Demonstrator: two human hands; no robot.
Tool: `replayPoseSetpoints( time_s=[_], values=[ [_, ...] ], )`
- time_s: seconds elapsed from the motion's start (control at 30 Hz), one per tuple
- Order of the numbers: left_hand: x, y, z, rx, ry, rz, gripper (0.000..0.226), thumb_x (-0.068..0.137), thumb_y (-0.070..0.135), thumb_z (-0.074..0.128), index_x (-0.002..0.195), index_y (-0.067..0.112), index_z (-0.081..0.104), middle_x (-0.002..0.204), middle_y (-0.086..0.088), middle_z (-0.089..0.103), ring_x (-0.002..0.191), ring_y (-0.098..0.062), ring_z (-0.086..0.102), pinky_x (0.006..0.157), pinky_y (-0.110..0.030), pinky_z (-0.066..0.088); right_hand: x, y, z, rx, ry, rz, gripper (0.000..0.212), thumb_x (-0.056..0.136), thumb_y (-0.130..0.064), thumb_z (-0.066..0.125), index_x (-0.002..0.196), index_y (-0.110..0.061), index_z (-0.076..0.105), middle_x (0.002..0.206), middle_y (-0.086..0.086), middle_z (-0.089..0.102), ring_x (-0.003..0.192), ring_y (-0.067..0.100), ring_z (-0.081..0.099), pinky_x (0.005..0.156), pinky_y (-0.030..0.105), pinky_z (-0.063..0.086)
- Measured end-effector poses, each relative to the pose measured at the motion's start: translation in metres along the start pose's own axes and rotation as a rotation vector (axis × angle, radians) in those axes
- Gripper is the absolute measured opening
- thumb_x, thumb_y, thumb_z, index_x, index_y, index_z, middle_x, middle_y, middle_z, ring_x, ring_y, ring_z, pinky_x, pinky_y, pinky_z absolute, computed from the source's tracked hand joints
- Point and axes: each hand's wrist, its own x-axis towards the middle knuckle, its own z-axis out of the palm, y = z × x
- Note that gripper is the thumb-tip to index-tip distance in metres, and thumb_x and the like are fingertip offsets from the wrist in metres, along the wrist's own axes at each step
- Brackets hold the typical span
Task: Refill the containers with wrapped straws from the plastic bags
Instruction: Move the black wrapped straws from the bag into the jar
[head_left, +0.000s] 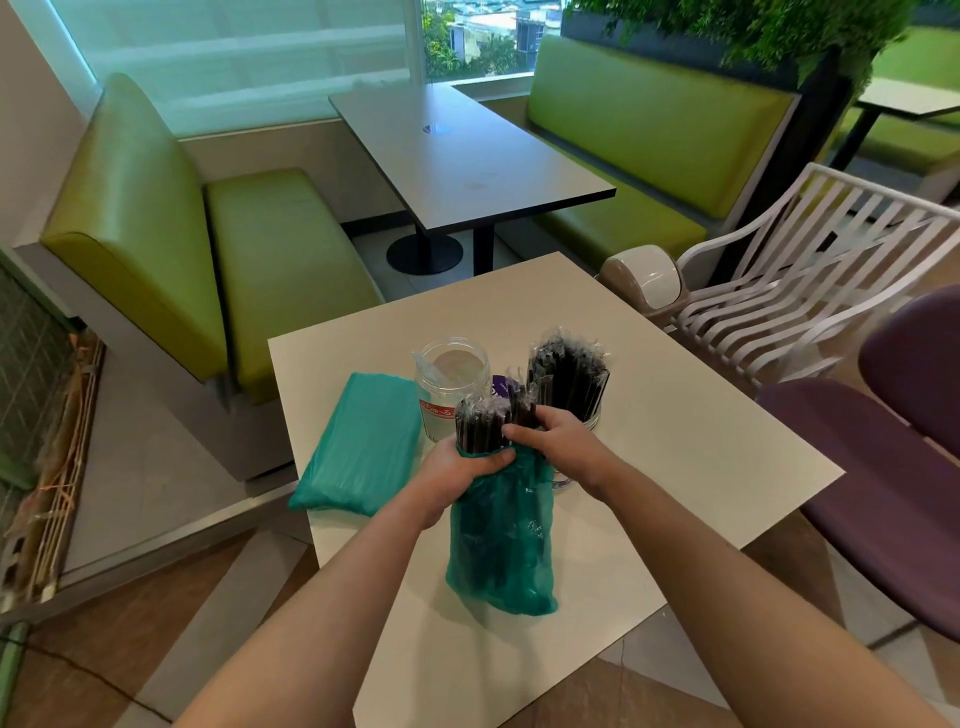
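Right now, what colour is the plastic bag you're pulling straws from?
Teal green, semi-transparent plastic bag, dark wrapped straws sticking out; head view.

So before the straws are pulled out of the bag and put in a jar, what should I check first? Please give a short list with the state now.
1. Left hand holds the open green bag at its neck: ok.
2. Right hand has a grip on the bundle of wrapped straws sticking out of the bag: ok.
3. Empty jar stands upright with its mouth open: ok.
4. Full jar already packed with straws, so not the target: ok.
5. Second green bag lies flat beside the empty jar, out of the way: ok.
6. How many straws remain inside the bag: cannot tell.
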Motion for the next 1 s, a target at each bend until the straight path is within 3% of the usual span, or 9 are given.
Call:
replayPoseSetpoints(
  time_s=[0.13, 0.23, 0.3, 0.43, 0.57, 0.7, 0.77, 0.87, 1.0],
  values=[
    [0.0, 0.004, 0.003, 0.025, 0.002, 0.009, 0.052, 0.074, 0.034, 0.083, 0.121, 0.023, 0.063, 0.111, 0.003, 0.072, 0.105, -0.015, 0.066, 0.091, -0.031, 0.052, 0.004, -0.008, -0.001, -0.138, 0.1, -0.043, 0.027, 0.095, -0.027, 0.059, 0.117, -0.012, 0.06, 0.105, 0.002, 0.071, 0.102, 0.016, 0.065, 0.094, 0.035, 0.05],
    [-0.003, 0.01, 0.004, 0.076, 0.012, 0.018, 0.044, 0.078, 0.03, 0.081, 0.117, 0.023, 0.063, 0.107, 0.004, 0.07, 0.097, -0.009, 0.065, 0.074, -0.02, 0.049, 0.005, -0.024, -0.006, -0.158, 0.168, -0.109, 0.021, 0.098, -0.021, 0.053, 0.113, -0.007, 0.055, 0.092, 0.0, 0.072, 0.09, 0.01, 0.066, 0.085, 0.029, 0.049],
    [-0.004, 0.011, 0.003, 0.11, 0.025, 0.017, 0.042, 0.078, 0.03, 0.081, 0.115, 0.022, 0.063, 0.103, 0.007, 0.069, 0.093, -0.005, 0.063, 0.068, -0.017, 0.045, 0.005, -0.038, -0.013, -0.14, 0.229, -0.152, 0.02, 0.1, -0.019, 0.05, 0.115, -0.007, 0.052, 0.091, -0.001, 0.072, 0.091, 0.013, 0.066, 0.085, 0.029, 0.049],
    [-0.003, 0.011, 0.002, 0.155, 0.07, 0.014, 0.044, 0.077, 0.03, 0.082, 0.115, 0.023, 0.062, 0.102, 0.008, 0.066, 0.091, -0.006, 0.06, 0.066, -0.016, 0.043, 0.004, -0.069, -0.031, -0.056, 0.365, -0.256, 0.016, 0.102, -0.019, 0.045, 0.117, -0.013, 0.046, 0.092, 0.001, 0.069, 0.087, 0.012, 0.064, 0.079, 0.027, 0.05],
    [0.0, 0.008, 0.002, 0.164, 0.104, 0.014, 0.046, 0.076, 0.025, 0.083, 0.117, 0.018, 0.063, 0.109, 0.001, 0.069, 0.097, -0.014, 0.063, 0.074, -0.023, 0.047, 0.004, -0.095, -0.046, -0.075, 0.458, -0.371, 0.014, 0.103, -0.02, 0.043, 0.116, -0.014, 0.043, 0.089, -0.001, 0.068, 0.09, 0.016, 0.061, 0.09, 0.036, 0.049],
    [0.002, 0.008, 0.001, 0.163, 0.109, 0.008, 0.046, 0.077, 0.024, 0.082, 0.117, 0.016, 0.063, 0.11, -0.001, 0.069, 0.097, -0.015, 0.064, 0.071, -0.021, 0.047, 0.0, -0.114, -0.052, -0.188, 0.536, -0.472, 0.015, 0.103, -0.024, 0.043, 0.115, -0.015, 0.043, 0.085, -0.01, 0.066, 0.083, 0.011, 0.058, 0.077, 0.022, 0.045],
    [0.002, 0.008, 0.002, 0.16, 0.112, -0.005, 0.047, 0.076, 0.024, 0.082, 0.118, 0.017, 0.063, 0.11, -0.001, 0.069, 0.099, -0.016, 0.064, 0.078, -0.025, 0.048, -0.002, -0.117, -0.051, -0.254, 0.535, -0.495, 0.014, 0.103, -0.026, 0.043, 0.114, -0.018, 0.042, 0.086, -0.012, 0.066, 0.08, 0.011, 0.058, 0.069, 0.014, 0.045],
    [0.003, 0.008, 0.003, 0.164, 0.111, -0.018, 0.048, 0.077, 0.025, 0.082, 0.12, 0.017, 0.062, 0.111, -0.001, 0.068, 0.102, -0.018, 0.063, 0.084, -0.029, 0.047, -0.001, -0.112, -0.048, -0.333, 0.499, -0.509, 0.02, 0.102, -0.027, 0.044, 0.119, -0.016, 0.043, 0.094, -0.007, 0.067, 0.089, 0.015, 0.061, 0.081, 0.03, 0.048],
    [0.003, 0.01, 0.004, 0.159, 0.11, -0.019, 0.046, 0.077, 0.025, 0.082, 0.118, 0.019, 0.062, 0.106, 0.003, 0.067, 0.097, -0.014, 0.062, 0.077, -0.024, 0.046, 0.006, -0.092, -0.042, -0.415, 0.45, -0.456, 0.026, 0.1, -0.029, 0.05, 0.121, -0.015, 0.048, 0.11, 0.001, 0.059, 0.1, 0.019, 0.057, 0.09, 0.044, 0.05]
  ],
)
